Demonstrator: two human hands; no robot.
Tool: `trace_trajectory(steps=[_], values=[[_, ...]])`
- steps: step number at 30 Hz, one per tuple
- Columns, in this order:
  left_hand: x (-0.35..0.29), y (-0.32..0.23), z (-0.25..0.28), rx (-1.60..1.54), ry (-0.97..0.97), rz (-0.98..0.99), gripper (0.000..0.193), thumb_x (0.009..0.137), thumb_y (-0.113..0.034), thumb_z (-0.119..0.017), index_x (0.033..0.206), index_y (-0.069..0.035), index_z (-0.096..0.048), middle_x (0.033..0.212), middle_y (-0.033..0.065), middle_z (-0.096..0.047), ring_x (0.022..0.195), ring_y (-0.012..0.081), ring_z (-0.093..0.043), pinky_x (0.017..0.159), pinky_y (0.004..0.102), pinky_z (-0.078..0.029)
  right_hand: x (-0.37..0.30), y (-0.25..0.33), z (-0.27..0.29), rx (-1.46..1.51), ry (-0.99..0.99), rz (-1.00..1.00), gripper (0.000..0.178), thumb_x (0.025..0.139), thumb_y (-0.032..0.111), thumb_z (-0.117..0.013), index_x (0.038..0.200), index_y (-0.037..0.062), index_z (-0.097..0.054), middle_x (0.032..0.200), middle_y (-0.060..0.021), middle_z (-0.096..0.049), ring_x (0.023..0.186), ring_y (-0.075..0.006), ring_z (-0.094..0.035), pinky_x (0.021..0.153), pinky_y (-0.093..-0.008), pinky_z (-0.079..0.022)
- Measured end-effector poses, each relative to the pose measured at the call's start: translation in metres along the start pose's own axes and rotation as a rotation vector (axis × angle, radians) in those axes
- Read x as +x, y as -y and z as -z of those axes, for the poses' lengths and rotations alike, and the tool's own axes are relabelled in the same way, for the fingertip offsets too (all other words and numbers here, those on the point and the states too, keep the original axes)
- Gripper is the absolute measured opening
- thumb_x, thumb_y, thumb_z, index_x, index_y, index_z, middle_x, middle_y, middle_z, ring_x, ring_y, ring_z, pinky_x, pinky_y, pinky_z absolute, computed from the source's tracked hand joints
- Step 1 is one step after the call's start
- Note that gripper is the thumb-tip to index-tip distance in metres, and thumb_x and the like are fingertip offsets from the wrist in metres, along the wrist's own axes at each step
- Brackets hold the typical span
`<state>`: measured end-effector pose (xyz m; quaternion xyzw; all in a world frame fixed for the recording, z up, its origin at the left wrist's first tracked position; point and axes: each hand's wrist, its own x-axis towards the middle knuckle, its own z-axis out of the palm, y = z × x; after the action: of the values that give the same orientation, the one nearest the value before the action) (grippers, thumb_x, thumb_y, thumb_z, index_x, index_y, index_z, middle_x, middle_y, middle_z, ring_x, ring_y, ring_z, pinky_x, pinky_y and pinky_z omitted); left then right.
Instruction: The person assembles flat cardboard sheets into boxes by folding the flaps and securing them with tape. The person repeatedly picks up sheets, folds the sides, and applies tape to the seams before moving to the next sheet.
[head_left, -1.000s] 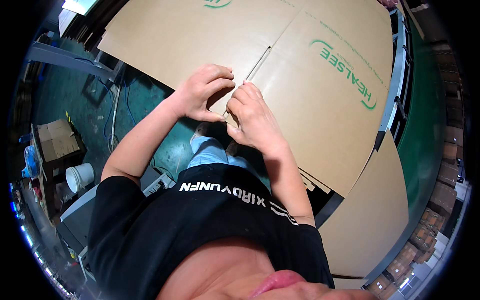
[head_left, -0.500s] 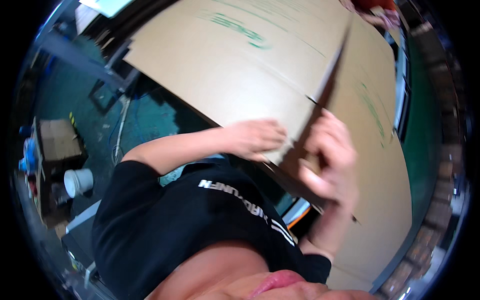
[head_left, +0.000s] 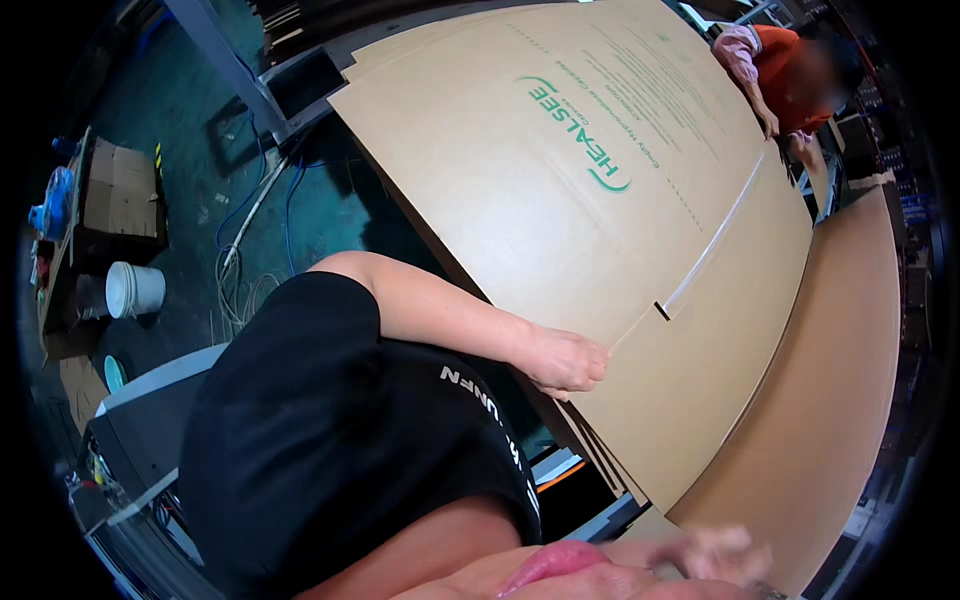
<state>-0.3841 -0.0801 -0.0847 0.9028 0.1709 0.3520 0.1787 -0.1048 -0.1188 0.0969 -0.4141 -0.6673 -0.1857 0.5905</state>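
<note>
A large brown cardboard sheet (head_left: 480,190) with green print lies flat in front of me, on top of several layered sheets. My left hand (head_left: 565,362) is closed at its near edge, fingers curled and pressed together over the cardboard beside a crease. Further along that crease is a dark slot (head_left: 661,311), with a pale line running on from it to the far side. My right hand (head_left: 715,555) is low at the lower right, smeared by motion, next to a second brown cardboard sheet (head_left: 825,400). Its fingers cannot be made out clearly.
At the far right, a person in an orange vest (head_left: 775,75) has their hands at the sheet's far edge. A metal frame (head_left: 285,110) stands at the far left. Cables (head_left: 240,240), a white bucket (head_left: 135,290) and a cardboard box (head_left: 118,190) are on the left.
A cardboard panel that stood raised between my hands now lies flat. My right hand has dropped to the lower right, away from the crease. My left hand has shifted slightly right and nearer.
</note>
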Motion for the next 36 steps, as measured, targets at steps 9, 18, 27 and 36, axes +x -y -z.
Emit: trace_trajectory(steps=[9,18,27,36], values=[[-0.001,0.004,-0.003,0.001,0.013,-0.068,0.012,0.062,-0.012,-0.065,0.062,-0.002,-0.058,0.074,0.0125,-0.056,0.084,0.0313,-0.056,0.079,0.0405,-0.047,-0.146,-0.021,-0.108,-0.399,0.98,-0.228,0.049,0.09,0.021,-0.054,0.134,0.0011,-0.047,0.145,-0.0247,-0.035,0.134,-0.0413,-0.031,0.11,-0.0508,-0.026],[0.015,0.01,-0.015,0.017,0.082,-0.069,0.01,0.059,-0.011,-0.065,0.065,-0.003,-0.064,0.078,0.0113,-0.062,0.085,0.0292,-0.06,0.077,0.0397,-0.048,-0.153,-0.027,-0.11,-0.386,0.969,-0.255,0.048,0.093,0.025,-0.046,0.134,-0.0005,-0.047,0.144,-0.0244,-0.036,0.134,-0.0413,-0.031,0.111,-0.0502,-0.024],[0.032,0.025,-0.042,0.131,0.021,-0.054,0.016,0.055,-0.011,-0.071,0.067,-0.002,-0.067,0.076,0.0145,-0.067,0.081,0.0304,-0.065,0.074,0.0402,-0.051,-0.155,-0.021,-0.112,-0.427,0.961,-0.238,0.051,0.096,0.035,-0.043,0.133,0.0001,-0.048,0.143,-0.0218,-0.04,0.132,-0.0381,-0.036,0.109,-0.048,-0.027],[0.021,0.009,-0.029,0.152,0.089,-0.046,0.01,0.062,-0.015,-0.068,0.068,-0.008,-0.069,0.077,0.009,-0.068,0.083,0.0256,-0.064,0.075,0.0384,-0.049,-0.176,-0.052,-0.102,-0.404,0.919,-0.217,0.046,0.094,0.026,-0.047,0.131,-0.0021,-0.049,0.14,-0.0213,-0.043,0.129,-0.0367,-0.04,0.109,-0.0472,-0.029]])
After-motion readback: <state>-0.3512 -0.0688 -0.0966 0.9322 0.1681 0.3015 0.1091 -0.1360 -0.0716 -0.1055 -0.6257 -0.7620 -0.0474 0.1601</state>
